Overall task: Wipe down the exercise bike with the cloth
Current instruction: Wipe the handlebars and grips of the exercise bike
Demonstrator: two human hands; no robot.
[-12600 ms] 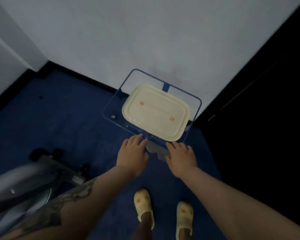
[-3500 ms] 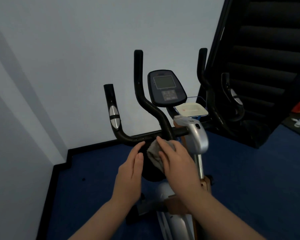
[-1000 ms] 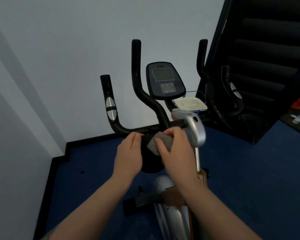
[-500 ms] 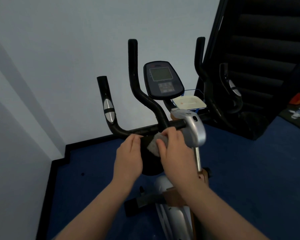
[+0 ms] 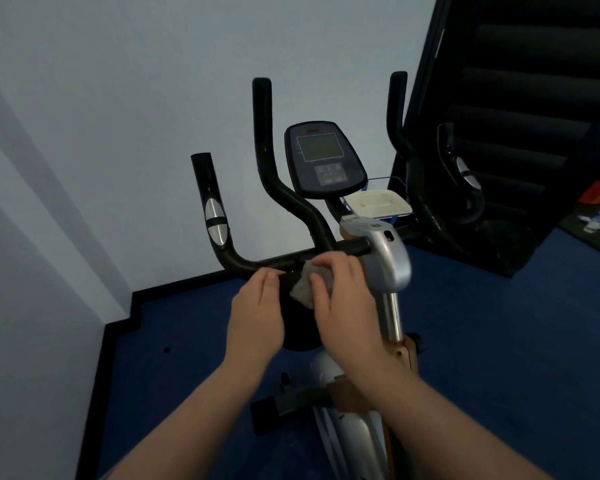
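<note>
Cloth [image 5: 307, 289] bunched in my right hand [image 5: 347, 306], grip closed on it, pressed against exercise bike [image 5: 388, 258] handlebar just below console [image 5: 324, 159]. My left hand [image 5: 257, 317] fingertips rest on bar beside cloth, loosely curled, holding nothing.

Nubby grey cloth [image 5: 305, 289]; matt black handlebar [image 5: 278, 263].

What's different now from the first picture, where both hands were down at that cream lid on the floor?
The person has turned from the floor to the exercise bike. The right hand now holds a grey cloth pressed to the black handlebar, and the left hand rests fingertips on the bar beside it. Over the last seconds the hands barely shifted. The cream-lidded container sits behind the bike.
</note>
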